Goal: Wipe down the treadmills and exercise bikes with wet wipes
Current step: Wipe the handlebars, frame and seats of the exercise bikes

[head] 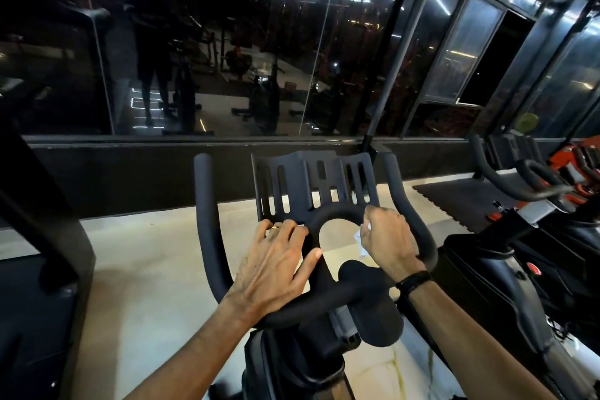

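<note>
I'm seeing the right hand (388,239) curling its fingers over the inner loop of the black handlebar (337,214), w/ a white wet wipe (359,239) bunched in the palm and poking out on the thumb side, so it's gripping wipe and bar together. A dark band (413,281) is sitting on that wrist. Just left of it, across the loop's opening, the left hand (279,265) is lying flat on the bar, fingers straight and spread, thumb reaching toward the gap, a gold ring (274,228) on one finger; it's pressing, not gripping anything. Just beyond both hands, the slotted black tray (311,182) of the exercise bike (324,334) is standing up. Further out to the right, another bike (519,269) w/ red trim is standing near; ahead, dark glass (207,52) is reflecting ceiling lights.
</note>
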{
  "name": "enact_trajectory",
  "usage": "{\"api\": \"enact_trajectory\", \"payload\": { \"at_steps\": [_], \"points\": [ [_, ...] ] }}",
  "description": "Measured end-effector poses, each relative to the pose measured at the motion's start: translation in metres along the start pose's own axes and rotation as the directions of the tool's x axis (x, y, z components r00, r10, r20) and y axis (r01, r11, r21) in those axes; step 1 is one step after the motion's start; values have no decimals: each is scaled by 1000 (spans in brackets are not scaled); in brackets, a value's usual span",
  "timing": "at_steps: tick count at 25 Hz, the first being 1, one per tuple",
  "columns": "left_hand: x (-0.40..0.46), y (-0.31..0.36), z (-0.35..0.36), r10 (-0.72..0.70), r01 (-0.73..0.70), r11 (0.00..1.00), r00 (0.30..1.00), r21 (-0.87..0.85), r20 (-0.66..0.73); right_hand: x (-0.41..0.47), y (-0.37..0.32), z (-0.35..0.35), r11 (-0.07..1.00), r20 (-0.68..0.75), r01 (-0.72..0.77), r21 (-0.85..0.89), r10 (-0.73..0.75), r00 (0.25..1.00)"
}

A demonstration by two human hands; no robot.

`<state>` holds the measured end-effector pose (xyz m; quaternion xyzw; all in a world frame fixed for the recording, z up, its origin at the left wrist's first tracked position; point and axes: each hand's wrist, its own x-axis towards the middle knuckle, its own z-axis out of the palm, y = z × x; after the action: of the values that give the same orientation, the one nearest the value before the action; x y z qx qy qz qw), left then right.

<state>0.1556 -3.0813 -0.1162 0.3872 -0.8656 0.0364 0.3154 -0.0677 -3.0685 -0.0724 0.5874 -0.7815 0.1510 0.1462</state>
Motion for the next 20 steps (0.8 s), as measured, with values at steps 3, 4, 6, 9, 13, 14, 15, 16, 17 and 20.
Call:
{"api": "enact_trajectory", "payload": {
  "at_steps": [3,4,6,9,13,14,15,16,17,20],
  "points": [
    [1,0,0,-11,11,1000,1000,11,-8,5,-7,11,997,-61,68,47,-65,996],
    [2,1,1,-8,8,1000,1000,13,-11,7,-8,13,993,-92,74,95,-65,994],
    [0,-1,1,-25,25,1000,1000,17,-13,9,-10,18,976,-120,114,184,-93,988],
    [-1,-2,2,-20,21,1000,999,23,-29,12,-11,20,921,-128,189,341,-154,980],
    [-1,-1,1,-17,19,1000,998,25,-53,7,-18,21,814,-101,239,530,-219,970],
    [-2,0,1,-18,19,1000,998,24,-55,4,-20,21,791,-87,231,567,-222,971],
    [-2,0,0,-17,19,1000,998,23,-56,2,-23,21,765,-74,224,604,-226,971],
    [-2,0,0,-16,17,1000,998,25,-57,-1,-25,19,734,-63,222,642,-239,969],
    [-2,0,-1,-15,17,1000,998,26,-56,-4,-27,17,703,-51,224,675,-258,965],
    [-3,1,-2,-7,9,1000,999,30,-46,-17,-34,8,653,-24,247,716,-331,943]
  ]
}}
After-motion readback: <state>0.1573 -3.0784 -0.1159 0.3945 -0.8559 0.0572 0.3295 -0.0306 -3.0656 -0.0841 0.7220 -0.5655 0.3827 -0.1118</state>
